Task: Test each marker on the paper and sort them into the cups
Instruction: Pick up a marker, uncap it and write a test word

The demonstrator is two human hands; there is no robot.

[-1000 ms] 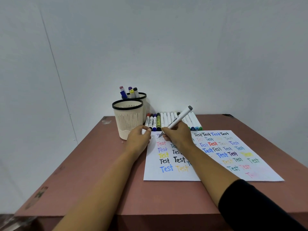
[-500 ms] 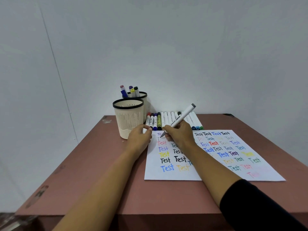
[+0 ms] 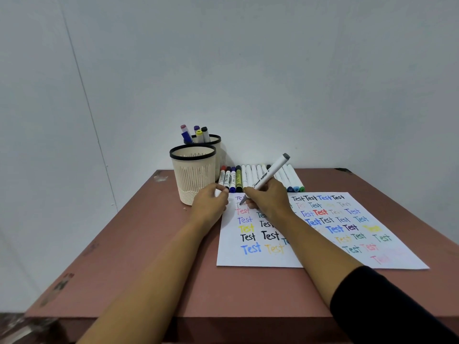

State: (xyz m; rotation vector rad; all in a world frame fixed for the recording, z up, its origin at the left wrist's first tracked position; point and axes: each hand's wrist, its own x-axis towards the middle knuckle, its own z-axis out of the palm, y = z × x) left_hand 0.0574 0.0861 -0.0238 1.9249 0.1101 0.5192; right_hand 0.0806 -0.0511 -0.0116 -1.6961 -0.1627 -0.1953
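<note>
Toward the table's (image 3: 149, 256) far edge, a white marker (image 3: 270, 173) is gripped by the right hand (image 3: 269, 202), tip on the paper (image 3: 323, 260): testing. A likely cap (image 3: 218, 192) is pinched by the left hand (image 3: 210, 204); recapping, then sorting, is called for.

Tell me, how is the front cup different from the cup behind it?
The front cup stands nearer and shows nothing poking out; the back cup holds several markers sticking above its rim. The front cup shows almost whole; the back cup is partly hidden behind it. Both are cream, slotted, with black rims.
</note>
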